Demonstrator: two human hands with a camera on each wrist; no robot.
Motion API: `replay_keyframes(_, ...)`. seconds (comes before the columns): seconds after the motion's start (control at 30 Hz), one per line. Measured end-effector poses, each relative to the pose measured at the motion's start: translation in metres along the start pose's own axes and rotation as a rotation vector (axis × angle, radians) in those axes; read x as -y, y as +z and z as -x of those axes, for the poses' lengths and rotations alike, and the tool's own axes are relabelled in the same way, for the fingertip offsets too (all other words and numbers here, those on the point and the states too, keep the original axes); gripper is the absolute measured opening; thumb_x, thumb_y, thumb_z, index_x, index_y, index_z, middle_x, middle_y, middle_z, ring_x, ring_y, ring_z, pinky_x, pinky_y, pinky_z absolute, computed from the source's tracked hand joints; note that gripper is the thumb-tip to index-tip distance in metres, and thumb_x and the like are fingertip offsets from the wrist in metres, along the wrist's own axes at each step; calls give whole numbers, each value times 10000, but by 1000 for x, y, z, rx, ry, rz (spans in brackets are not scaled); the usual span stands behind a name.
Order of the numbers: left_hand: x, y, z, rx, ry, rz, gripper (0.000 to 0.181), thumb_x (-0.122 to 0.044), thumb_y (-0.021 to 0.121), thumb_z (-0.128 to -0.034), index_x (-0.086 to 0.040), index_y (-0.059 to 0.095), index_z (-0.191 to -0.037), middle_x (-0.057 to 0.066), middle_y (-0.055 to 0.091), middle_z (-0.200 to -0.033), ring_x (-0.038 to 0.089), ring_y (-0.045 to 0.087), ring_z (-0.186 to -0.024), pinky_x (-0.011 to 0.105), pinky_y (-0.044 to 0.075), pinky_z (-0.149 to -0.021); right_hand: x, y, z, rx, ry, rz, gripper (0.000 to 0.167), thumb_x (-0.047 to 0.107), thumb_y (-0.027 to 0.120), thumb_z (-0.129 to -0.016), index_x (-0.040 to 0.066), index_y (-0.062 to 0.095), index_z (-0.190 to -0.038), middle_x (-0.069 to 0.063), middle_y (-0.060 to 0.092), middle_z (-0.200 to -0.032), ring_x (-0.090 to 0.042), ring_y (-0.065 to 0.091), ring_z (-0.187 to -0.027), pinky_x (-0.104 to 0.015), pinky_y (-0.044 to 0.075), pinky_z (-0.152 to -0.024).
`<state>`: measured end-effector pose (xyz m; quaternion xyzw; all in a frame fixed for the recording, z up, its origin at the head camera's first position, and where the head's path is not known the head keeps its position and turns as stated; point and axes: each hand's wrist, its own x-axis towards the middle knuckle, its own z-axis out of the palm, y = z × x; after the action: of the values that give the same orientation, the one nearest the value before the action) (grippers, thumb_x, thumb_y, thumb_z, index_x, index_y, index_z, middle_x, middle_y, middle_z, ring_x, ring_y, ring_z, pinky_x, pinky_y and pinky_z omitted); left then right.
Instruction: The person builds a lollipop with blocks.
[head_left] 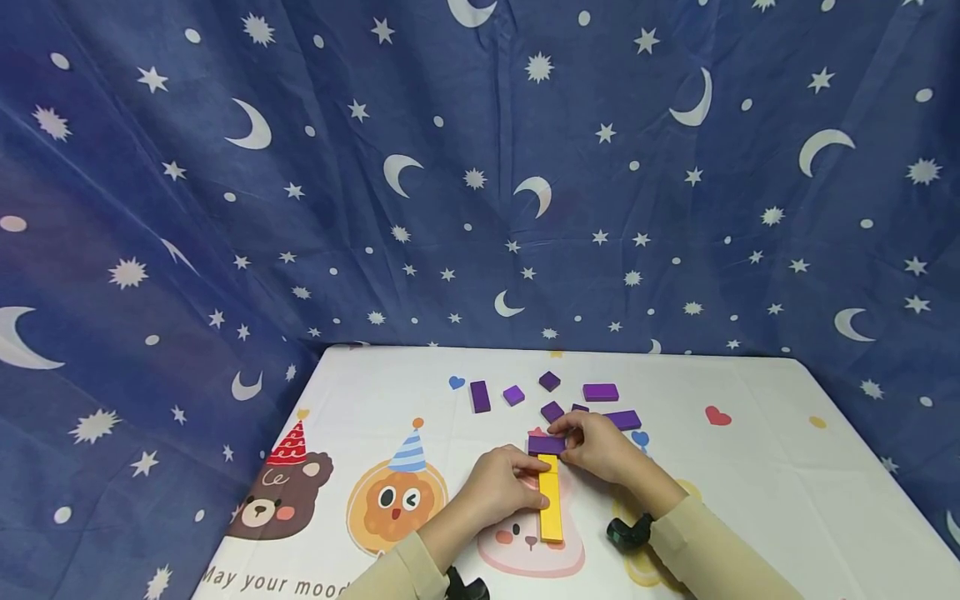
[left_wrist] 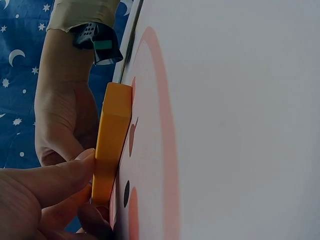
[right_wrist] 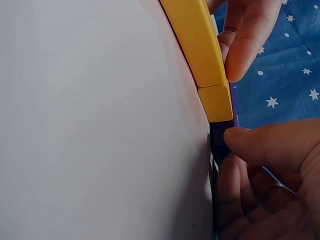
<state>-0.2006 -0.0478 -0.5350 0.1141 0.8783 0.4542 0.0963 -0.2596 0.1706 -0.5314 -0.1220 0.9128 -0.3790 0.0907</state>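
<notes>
A long yellow block (head_left: 551, 521) and a short yellow block (head_left: 550, 460) lie end to end on the printed tablecloth. A purple block (head_left: 546, 445) lies crosswise at their far end. My right hand (head_left: 600, 448) pinches this purple block near its right end; its thumb (right_wrist: 245, 142) shows close to the short yellow block in the right wrist view. From the left, my left hand (head_left: 497, 487) touches the yellow blocks with its thumb and a finger, both on their left side. In the left wrist view, the thumb (left_wrist: 82, 162) meets the yellow block's edge.
Several purple blocks lie scattered beyond the hands, among them a long one (head_left: 601, 392), an upright-lying one (head_left: 480, 397) and a small one (head_left: 513, 395). Another purple block (head_left: 624, 419) sits just past my right hand. A blue star-patterned curtain (head_left: 480, 167) hangs behind the table.
</notes>
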Motion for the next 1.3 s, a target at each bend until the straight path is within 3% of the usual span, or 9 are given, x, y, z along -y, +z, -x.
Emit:
replay_keyframes(0.87,-2,0,0,4,-6,-9,435,-225,1009,-713,-259,864,-1122,-94,740,-1043,78,597,-940,282,466,-852,-1,-1,2,11,7,-59,382,-57,815,-857,191,797,-1146,-16,625,-886,-182,559,-826,-243,497,-683)
replay_keyframes(1.3,-2,-1,2,12,-11,2,424,-224,998,-734,-263,860,-1133,-103,724,-1033,81,598,-957,312,475,-892,-4,-3,4,11,-4,-83,346,5,807,-880,192,789,-1171,-4,660,-927,-187,564,-842,-240,499,-703)
